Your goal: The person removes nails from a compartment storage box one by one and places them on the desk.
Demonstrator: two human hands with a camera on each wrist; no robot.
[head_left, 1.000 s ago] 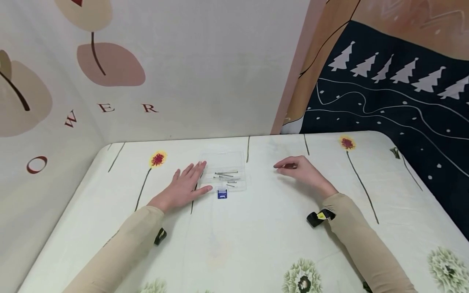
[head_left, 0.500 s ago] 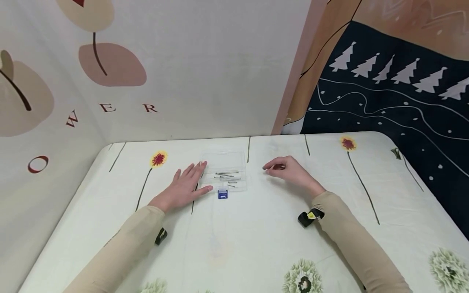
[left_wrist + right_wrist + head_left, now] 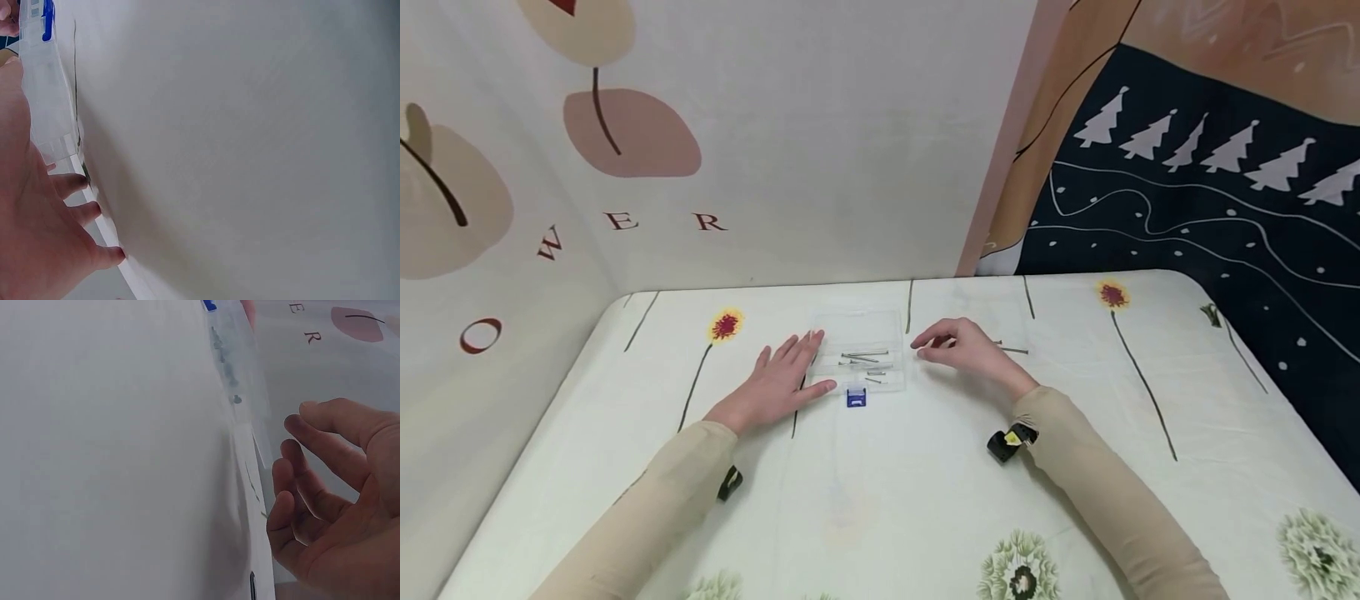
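From the head view, the clear, rigid plastic box (image 3: 904,380) sits on the white flower-printed cloth (image 3: 910,500) between the two hands. Its flat, see-through lid (image 3: 856,325) lies open on the far side, and a glossy blue plastic latch (image 3: 856,397) marks its near edge. Several slim grey metal nails (image 3: 859,358) lie inside, their long axes mostly running left to right; the longest slants slightly, head to the left.

The left hand (image 3: 766,390) lies with spread, straight fingers along the box's left side; the left wrist view shows its fingertips reaching down to the cloth, which the head view cannot show. Whether it touches the box is unclear.

The right hand (image 3: 966,350) hovers right of the box, fingers loosely bent. The right wrist view opens up its palm, hidden from above, and nothing visible sits between thumb and fingers. Beyond its wrist, the head view shows loose metal nails (image 3: 1015,350) partly covered by the hand, the clearer one lying nearly crosswise. Through the box wall, the right wrist view gives only dark, blurred shapes.
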